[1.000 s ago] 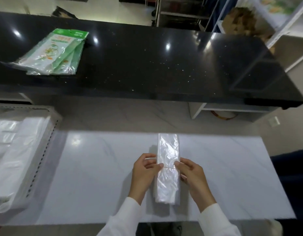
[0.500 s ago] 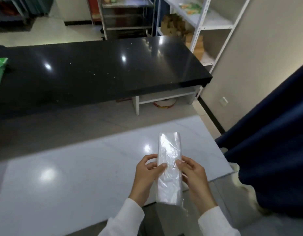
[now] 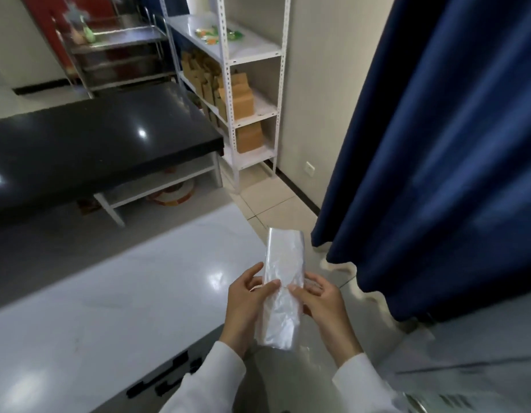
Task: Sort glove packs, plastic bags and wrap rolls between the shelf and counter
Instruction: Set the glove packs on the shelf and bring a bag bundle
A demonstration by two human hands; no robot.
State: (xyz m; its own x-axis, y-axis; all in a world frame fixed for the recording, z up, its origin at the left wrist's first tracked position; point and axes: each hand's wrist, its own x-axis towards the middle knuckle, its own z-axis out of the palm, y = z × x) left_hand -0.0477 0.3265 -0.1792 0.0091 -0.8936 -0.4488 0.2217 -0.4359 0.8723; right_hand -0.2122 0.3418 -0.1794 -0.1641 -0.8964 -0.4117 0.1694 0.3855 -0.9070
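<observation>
A long folded bundle of clear plastic bags [image 3: 283, 281] is held upright in front of me, past the right end of the white counter [image 3: 115, 293]. My left hand [image 3: 246, 305] grips its left edge, thumb across the front. My right hand [image 3: 324, 308] grips its right edge, thumb meeting the left one near the bundle's middle. A white metal shelf [image 3: 228, 84] stands ahead by the wall, with green-printed packs [image 3: 219, 35] lying on its top board.
A black counter [image 3: 88, 150] runs across the left. Brown cardboard boxes [image 3: 228, 93] fill the shelf's lower boards. A dark blue curtain [image 3: 437, 144] hangs close on my right. A steel trolley [image 3: 118, 52] stands at the back. Tiled floor lies between counter and curtain.
My view has swung right, away from both counters and toward the white shelf and curtain. The bundle has left the white counter and stays in both hands.
</observation>
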